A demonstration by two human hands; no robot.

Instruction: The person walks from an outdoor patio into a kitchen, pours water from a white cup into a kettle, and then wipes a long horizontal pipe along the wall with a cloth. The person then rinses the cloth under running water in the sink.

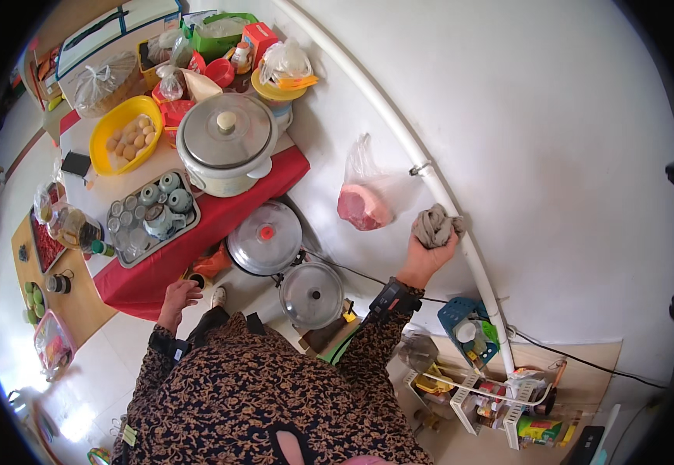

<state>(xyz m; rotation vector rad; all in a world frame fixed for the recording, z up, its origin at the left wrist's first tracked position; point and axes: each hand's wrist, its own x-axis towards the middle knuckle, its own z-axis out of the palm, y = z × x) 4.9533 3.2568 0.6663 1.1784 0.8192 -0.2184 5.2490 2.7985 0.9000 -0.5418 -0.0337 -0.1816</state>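
Note:
My right hand is raised to the white wall, its fingers wrapped round a crumpled grey cloth. The cloth lies against a white pipe that runs up the wall; part of it is hidden in my palm. Left of that hand, a clear plastic bag holding a piece of raw meat hangs by the wall. My left hand is low beside the red tablecloth, fingers loosely apart and holding nothing.
A table carries a large lidded pot, a yellow basin of eggs and a tray with teapots and glasses. Two glass-lidded pans stand below. A blue-green basket and white rack flank the pipe's foot.

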